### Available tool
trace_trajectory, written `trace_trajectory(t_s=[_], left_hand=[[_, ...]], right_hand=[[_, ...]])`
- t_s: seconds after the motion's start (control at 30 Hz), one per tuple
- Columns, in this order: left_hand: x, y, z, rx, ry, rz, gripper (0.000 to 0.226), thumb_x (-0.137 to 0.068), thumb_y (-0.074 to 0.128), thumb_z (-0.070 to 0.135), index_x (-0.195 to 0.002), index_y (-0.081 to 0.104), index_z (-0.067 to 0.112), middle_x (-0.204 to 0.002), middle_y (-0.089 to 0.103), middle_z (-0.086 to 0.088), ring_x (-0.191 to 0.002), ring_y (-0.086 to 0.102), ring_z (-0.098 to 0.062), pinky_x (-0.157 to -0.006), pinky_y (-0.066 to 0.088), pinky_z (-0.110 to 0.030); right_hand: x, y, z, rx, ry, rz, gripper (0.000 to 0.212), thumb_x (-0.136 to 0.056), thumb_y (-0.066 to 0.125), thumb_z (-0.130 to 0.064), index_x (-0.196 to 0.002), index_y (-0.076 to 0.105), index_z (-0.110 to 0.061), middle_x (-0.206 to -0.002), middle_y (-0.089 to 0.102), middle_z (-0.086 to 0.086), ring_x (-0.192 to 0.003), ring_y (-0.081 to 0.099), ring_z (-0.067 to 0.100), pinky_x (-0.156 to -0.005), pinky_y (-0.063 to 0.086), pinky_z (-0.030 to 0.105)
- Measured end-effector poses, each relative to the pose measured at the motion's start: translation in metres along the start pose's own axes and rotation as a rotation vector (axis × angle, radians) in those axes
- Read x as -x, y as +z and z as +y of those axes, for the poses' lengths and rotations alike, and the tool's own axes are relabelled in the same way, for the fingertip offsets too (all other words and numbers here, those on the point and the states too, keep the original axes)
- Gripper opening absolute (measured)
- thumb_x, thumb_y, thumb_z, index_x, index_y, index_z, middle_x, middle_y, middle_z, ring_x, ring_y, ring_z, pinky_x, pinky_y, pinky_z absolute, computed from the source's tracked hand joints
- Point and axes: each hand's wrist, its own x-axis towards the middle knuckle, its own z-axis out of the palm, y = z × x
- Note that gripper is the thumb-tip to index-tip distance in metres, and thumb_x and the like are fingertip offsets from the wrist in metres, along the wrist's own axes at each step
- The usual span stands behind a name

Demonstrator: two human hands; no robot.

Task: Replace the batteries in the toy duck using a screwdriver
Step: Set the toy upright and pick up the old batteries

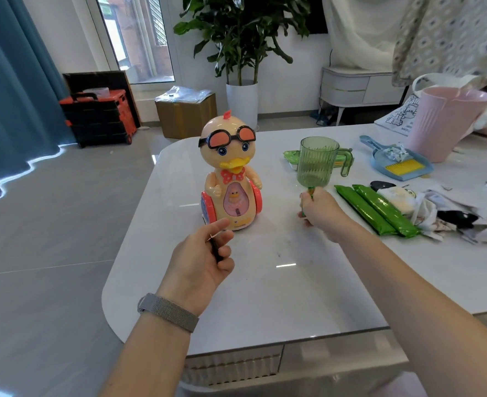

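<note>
The toy duck (230, 174) stands upright on the white table (265, 296), facing me, with orange goggles and red wheels. My left hand (201, 259) hovers just in front of the duck's base and pinches a thin dark screwdriver (216, 249) between thumb and fingers. My right hand (321, 212) is to the right of the duck, curled around small green and orange cylinders that look like batteries (308, 197); most of them are hidden in the fist.
A green transparent cup (318, 163) stands just behind my right hand. Green packets (377, 209), crumpled wrappers, a blue dustpan (399, 163) and a pink bin (442, 124) crowd the table's right side. The table's rounded edge lies left of the duck.
</note>
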Motion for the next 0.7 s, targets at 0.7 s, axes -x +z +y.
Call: trace_trajectory(t_s=[0.7], left_hand=[[0.069,-0.065,0.045,-0.091,0.028,0.014,0.024,-0.098,0.047,0.022,-0.114,0.065,0.016,-0.056,0.034,0.007,-0.042,0.024,-0.005,-0.04,0.015,-0.017]], right_hand=[[0.154,0.043,-0.076,-0.748,0.405,-0.858,0.009,-0.098,0.049,-0.016,-0.095,0.054,-0.01,-0.073,0.057,0.005,-0.052,0.048,0.012,-0.034,0.037,0.015]])
